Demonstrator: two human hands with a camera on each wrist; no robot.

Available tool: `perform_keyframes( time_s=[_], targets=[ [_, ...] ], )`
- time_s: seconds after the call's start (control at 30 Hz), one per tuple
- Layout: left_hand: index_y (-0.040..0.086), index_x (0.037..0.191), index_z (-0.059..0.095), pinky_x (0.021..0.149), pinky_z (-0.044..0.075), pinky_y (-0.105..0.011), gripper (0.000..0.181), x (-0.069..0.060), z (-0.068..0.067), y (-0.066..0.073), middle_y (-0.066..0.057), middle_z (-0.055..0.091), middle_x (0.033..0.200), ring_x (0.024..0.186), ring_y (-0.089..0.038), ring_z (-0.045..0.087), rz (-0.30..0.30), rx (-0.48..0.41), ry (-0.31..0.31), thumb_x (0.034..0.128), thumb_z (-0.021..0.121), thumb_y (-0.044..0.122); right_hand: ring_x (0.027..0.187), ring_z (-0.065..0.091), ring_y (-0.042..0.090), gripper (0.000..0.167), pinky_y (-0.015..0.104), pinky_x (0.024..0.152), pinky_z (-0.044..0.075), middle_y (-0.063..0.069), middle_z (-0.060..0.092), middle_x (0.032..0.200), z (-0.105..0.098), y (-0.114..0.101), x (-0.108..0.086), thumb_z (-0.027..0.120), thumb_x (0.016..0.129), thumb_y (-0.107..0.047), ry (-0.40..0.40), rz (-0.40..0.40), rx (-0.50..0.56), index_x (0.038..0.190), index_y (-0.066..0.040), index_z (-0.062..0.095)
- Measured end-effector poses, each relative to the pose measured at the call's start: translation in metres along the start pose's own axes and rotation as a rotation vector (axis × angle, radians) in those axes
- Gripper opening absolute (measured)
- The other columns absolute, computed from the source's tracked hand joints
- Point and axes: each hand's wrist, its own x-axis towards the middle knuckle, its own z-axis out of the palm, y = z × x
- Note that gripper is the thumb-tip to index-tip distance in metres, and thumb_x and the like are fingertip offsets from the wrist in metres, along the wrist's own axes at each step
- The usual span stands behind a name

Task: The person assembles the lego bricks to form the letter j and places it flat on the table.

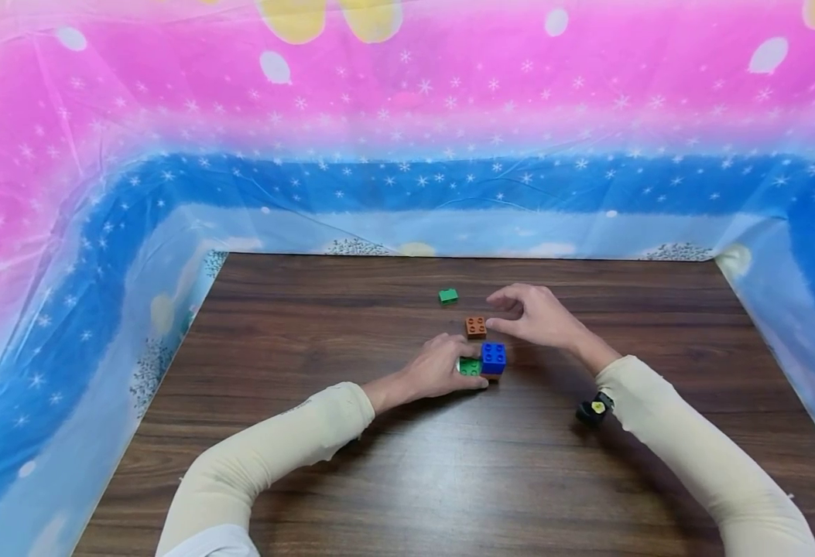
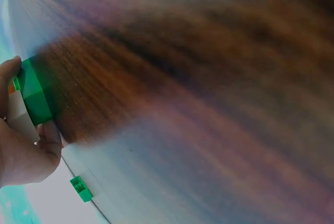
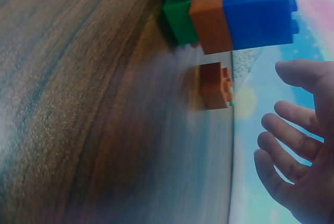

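My left hand [image 1: 438, 367] grips a stack of joined bricks. In the right wrist view the stack has a green brick [image 3: 178, 20] at the bottom, an orange brick [image 3: 210, 28] on it and a blue brick [image 3: 258, 15] on top. A white brick [image 2: 20, 115] is beside the green one, under the left hand [image 2: 28, 153]. Just beyond the stack, a loose orange brick [image 1: 475, 327] lies studs up on the table. My right hand [image 1: 535, 316] hovers beside that brick, fingers spread and holding nothing; the right wrist view shows this hand [image 3: 300, 145] too.
Farther back on the wooden table [image 1: 309, 309] lies a small green brick [image 1: 448, 295], behind the loose orange one. A pink and blue patterned cloth [image 1: 393, 182] hangs along the table's back and sides. A dark device [image 1: 594, 410] is strapped at the right wrist.
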Motion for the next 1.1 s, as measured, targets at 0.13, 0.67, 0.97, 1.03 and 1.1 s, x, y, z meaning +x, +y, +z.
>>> perform_keyframes(
  time_s=[0.13,0.67,0.97,1.03,1.1],
  targets=[
    [0.013,0.125,0.074,0.076,0.041,-0.028,0.046,0.0,0.0,0.001,0.001,0.073,0.109,0.083,-0.009,0.056,0.005,0.011,-0.003,0.0907,0.077,0.043,0.109,0.066,0.028,0.05,0.049,0.09,0.054,0.01,0.068,0.128,0.007,0.006,0.005,0.079,0.091,-0.033,-0.015,-0.006,-0.022,0.133,-0.008,0.067],
    [0.009,0.126,0.074,0.089,0.048,-0.034,0.05,0.002,0.0,0.001,-0.004,0.072,0.119,0.1,-0.015,0.063,-0.02,0.031,-0.027,0.0917,0.075,0.045,0.108,0.066,0.026,0.055,0.048,0.091,0.053,0.01,0.068,0.126,0.026,0.008,0.017,0.085,0.085,-0.034,-0.071,-0.012,-0.077,0.132,-0.011,0.068],
    [0.009,0.124,0.074,0.091,0.048,-0.036,0.049,0.0,0.0,0.001,-0.005,0.072,0.12,0.103,-0.017,0.064,-0.021,0.025,-0.023,0.0915,0.076,0.045,0.106,0.065,0.025,0.055,0.046,0.09,0.053,0.008,0.068,0.12,0.032,0.01,0.021,0.087,0.083,-0.036,-0.08,-0.018,-0.101,0.13,-0.014,0.07],
    [0.009,0.124,0.075,0.091,0.048,-0.036,0.048,0.0,0.0,0.001,-0.005,0.072,0.12,0.104,-0.017,0.064,-0.021,0.023,-0.021,0.0915,0.076,0.045,0.105,0.065,0.024,0.054,0.045,0.089,0.053,0.007,0.068,0.118,0.033,0.01,0.021,0.087,0.083,-0.035,-0.082,-0.023,-0.107,0.13,-0.014,0.07],
    [0.009,0.124,0.075,0.091,0.048,-0.036,0.048,0.0,0.0,0.001,-0.005,0.072,0.12,0.103,-0.017,0.064,-0.021,0.021,-0.022,0.0916,0.075,0.045,0.103,0.064,0.023,0.053,0.044,0.088,0.053,0.007,0.067,0.116,0.034,0.011,0.022,0.086,0.083,-0.035,-0.085,-0.03,-0.114,0.13,-0.014,0.07]
  ],
)
